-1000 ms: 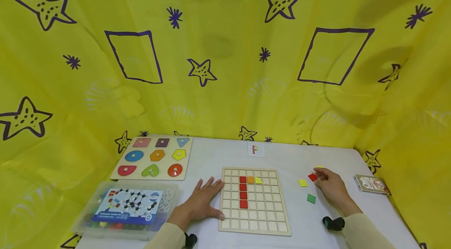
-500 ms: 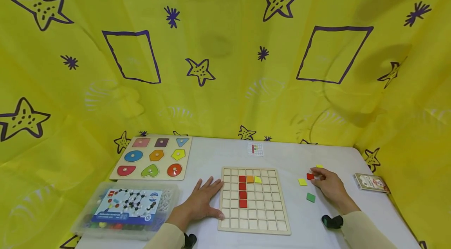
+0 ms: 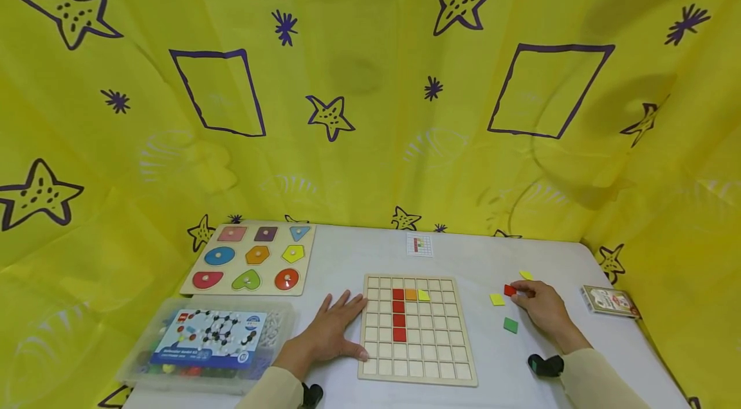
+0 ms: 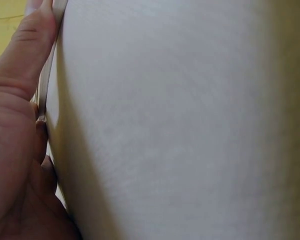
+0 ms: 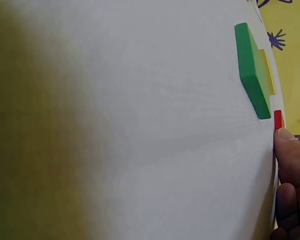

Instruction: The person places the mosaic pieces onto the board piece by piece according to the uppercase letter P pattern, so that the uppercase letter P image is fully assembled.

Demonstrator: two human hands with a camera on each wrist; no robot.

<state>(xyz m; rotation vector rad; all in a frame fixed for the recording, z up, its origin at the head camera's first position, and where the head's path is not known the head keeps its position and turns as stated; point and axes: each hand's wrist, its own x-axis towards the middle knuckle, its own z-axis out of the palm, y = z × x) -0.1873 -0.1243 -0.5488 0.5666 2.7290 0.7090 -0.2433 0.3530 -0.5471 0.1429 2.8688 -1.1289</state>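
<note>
My left hand lies with fingers spread, its fingertips and thumb at the left edge of a wooden grid board. In the board's cells sit a column of several red tiles, an orange tile and a yellow tile, which looks slightly askew. To the right of the board, my right hand pinches a loose red tile low over the table; the right wrist view shows the thumb against that tile's end. Around it lie a green tile, a loose yellow tile and another yellow piece.
Behind the board lies a small printed grid card. At the left are a shape-knob puzzle and a clear plastic box with a molecular model label. A boxed card deck lies far right. Yellow curtains surround the table.
My right hand and the red tile have shifted slightly left, and the tile has turned. The far yellow piece shows more as the fingers drew back from it. The left hand stays put.
</note>
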